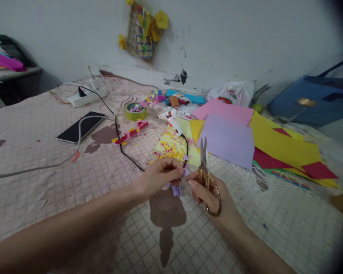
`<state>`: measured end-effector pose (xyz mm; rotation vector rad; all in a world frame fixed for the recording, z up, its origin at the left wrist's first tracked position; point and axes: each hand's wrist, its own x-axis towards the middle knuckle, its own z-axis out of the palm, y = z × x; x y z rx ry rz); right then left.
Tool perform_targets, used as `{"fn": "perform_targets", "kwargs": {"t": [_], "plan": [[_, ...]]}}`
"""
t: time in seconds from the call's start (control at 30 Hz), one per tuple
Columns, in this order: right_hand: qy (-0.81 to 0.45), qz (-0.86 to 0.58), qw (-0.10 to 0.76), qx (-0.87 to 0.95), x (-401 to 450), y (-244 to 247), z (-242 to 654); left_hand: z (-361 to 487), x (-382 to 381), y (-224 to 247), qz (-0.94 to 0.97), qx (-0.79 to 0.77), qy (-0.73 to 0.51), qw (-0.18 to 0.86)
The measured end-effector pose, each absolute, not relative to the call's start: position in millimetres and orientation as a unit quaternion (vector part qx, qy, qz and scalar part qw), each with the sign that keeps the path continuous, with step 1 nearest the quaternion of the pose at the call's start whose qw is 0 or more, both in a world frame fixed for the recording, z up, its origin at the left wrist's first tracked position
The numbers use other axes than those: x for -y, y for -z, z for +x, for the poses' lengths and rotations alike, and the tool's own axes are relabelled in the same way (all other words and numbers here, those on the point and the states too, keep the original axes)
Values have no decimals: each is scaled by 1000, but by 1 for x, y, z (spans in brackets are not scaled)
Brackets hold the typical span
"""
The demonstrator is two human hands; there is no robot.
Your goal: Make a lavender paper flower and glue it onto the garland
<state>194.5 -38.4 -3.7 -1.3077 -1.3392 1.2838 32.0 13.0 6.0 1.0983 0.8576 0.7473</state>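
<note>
In the middle of the view, my left hand [167, 172] is closed with its thumb and forefinger pinching a small piece of purple paper [186, 172]. My right hand [210, 194] has its fingers through the handles of a pair of gold-handled scissors [204, 156], whose blades point up and away, nearly together. The fingertips of both hands are close to each other. Purple paper scraps [176, 190] lie just below my left fingers. Beyond the hands, a white glue gun [175, 125] rests by a pale yellow sheet [193, 155] strewn with yellow and pink paper bits [171, 149].
Purple [228, 139], pink and yellow sheets are spread to the right, beside white string [254, 180]. A roll of green tape [135, 111], a decorated red stick [130, 134] and a phone [81, 126] lie left. Cables run from a power strip [87, 97]. A blue bag [311, 99] stands far right.
</note>
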Motion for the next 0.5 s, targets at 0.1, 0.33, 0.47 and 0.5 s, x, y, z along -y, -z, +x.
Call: {"fn": "perform_targets", "kwargs": {"t": [0.1, 0.33, 0.47, 0.5], "plan": [[-513, -520, 434, 527, 37, 5, 193, 34, -9, -7, 525, -378, -320, 692], [-525, -501, 457, 514, 33, 5, 198, 34, -9, -10, 513, -350, -265, 737], [-531, -502, 460, 505, 30, 5, 198, 34, -9, -9, 503, -348, -257, 749], [-530, -504, 454, 509, 30, 5, 198, 34, -9, -8, 501, -347, -258, 749]]}}
